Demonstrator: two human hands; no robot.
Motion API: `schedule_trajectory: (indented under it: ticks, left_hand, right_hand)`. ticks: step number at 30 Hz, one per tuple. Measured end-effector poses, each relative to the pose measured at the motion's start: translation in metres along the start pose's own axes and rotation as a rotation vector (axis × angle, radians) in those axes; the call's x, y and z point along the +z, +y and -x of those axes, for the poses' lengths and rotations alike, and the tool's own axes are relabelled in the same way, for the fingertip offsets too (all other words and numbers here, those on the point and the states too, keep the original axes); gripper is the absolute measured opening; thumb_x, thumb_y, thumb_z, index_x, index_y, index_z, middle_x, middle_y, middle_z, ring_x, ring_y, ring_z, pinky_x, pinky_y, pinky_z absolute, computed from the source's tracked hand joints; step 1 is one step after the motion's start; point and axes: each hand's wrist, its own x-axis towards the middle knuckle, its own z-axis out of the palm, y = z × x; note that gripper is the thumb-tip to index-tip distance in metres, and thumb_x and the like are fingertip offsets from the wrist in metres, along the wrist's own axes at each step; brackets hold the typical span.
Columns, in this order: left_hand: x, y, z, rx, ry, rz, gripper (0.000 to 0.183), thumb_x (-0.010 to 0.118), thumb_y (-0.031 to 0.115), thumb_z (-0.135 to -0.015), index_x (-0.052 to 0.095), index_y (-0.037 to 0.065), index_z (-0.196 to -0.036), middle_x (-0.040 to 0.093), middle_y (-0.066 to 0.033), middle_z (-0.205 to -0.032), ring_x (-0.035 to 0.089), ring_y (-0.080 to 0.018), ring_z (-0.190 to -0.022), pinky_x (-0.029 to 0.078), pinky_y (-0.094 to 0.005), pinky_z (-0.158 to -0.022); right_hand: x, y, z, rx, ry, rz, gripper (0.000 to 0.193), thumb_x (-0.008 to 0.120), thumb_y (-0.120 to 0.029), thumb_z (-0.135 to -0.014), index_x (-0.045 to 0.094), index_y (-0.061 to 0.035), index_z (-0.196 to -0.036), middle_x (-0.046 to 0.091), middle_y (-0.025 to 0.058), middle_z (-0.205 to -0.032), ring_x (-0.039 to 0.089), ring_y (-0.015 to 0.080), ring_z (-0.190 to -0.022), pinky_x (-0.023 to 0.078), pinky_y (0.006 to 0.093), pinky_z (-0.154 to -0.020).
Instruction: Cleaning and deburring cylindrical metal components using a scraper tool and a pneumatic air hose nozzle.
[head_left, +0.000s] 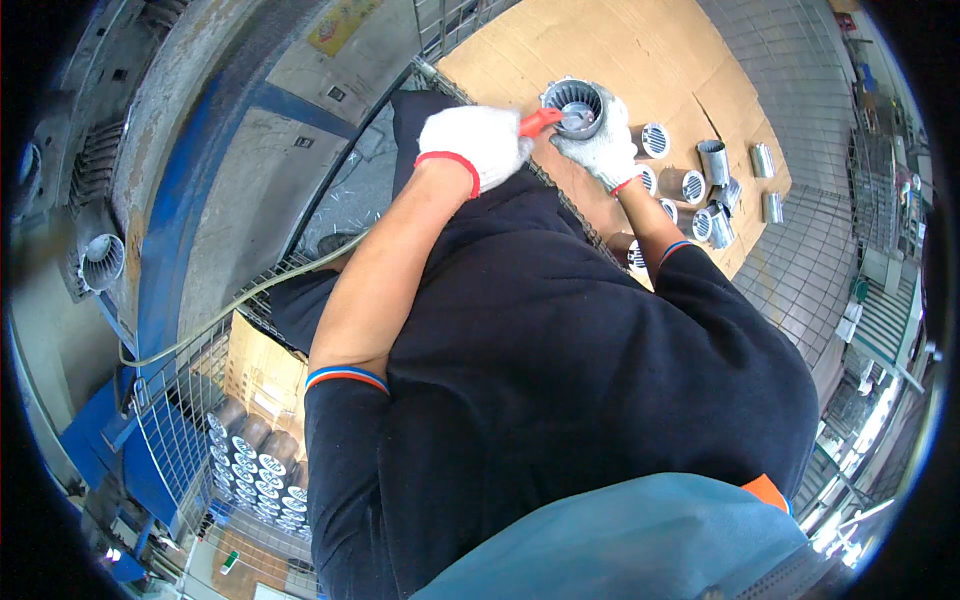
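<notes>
Our left grip [475,148] is closed round a red tool [541,122], its end at the open face of a finned metal housing [578,98]; can't tell if they touch. Our right grip [598,150] holds that housing over the cardboard sheet [520,60]. Slotted cylinders [686,187] lie scattered to our right; more are stacked in the wire basket [165,425] lower left.

We see a brown cardboard sheet [520,45] carrying metal cylinders [680,186]. Around one open-ended silver cylinder [714,168], we find most clustered close by; two outlying cylinders [763,160] sit apart to its right.
</notes>
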Motion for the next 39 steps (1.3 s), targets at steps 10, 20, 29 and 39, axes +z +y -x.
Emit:
schedule_trajectory:
  ticks: [10,20,29,39]
  left_hand:
    - [-0.012,-0.045,0.027,0.022,0.106,0.09,0.043,0.064,0.047,-0.096,0.07,0.011,-0.119,0.075,-0.0209,-0.109,0.07,-0.0426,-0.106,0.055,-0.0498,-0.091]
    - [-0.068,-0.119,0.102,-0.299,1.145,0.642,0.033,0.072,0.025,-0.1,0.069,0.004,-0.124,0.072,-0.0063,-0.087,0.067,-0.014,-0.078,0.054,-0.0306,-0.074]
    - [-0.11,-0.161,0.154,-0.5,1.596,-0.127,0.047,0.085,0.032,-0.085,0.074,0.004,-0.121,0.071,-0.016,-0.104,0.072,-0.0297,-0.093,0.057,-0.0404,-0.086]
    - [-0.098,-0.17,0.175,-0.802,1.409,0.063,0.057,0.082,0.045,-0.087,0.07,0.01,-0.13,0.07,-0.019,-0.112,0.07,-0.0399,-0.105,0.055,-0.0478,-0.091]
  right_hand:
    - [-0.035,-0.007,0.016,0.132,-0.249,0.21,0.088,0.089,-0.031,-0.064,0.055,-0.0017,-0.139,0.068,0.0226,-0.126,0.067,0.0385,-0.118,0.053,0.0427,-0.104]
    - [-0.008,0.023,0.021,0.143,-1.421,0.901,0.048,0.09,-0.025,-0.059,0.076,-0.0074,-0.102,0.078,0.0168,-0.092,0.078,0.0328,-0.089,0.062,0.0432,-0.07]
    - [0.008,0.053,0.048,0.009,-1.325,0.885,0.047,0.087,-0.033,-0.069,0.081,-0.0104,-0.11,0.077,0.0188,-0.116,0.074,0.0347,-0.112,0.06,0.0438,-0.09]
    - [-0.009,-0.097,-0.071,-0.166,-0.821,0.533,0.057,0.072,-0.045,-0.087,0.071,-0.0035,-0.126,0.076,0.0213,-0.114,0.074,0.0384,-0.106,0.058,0.0454,-0.092]
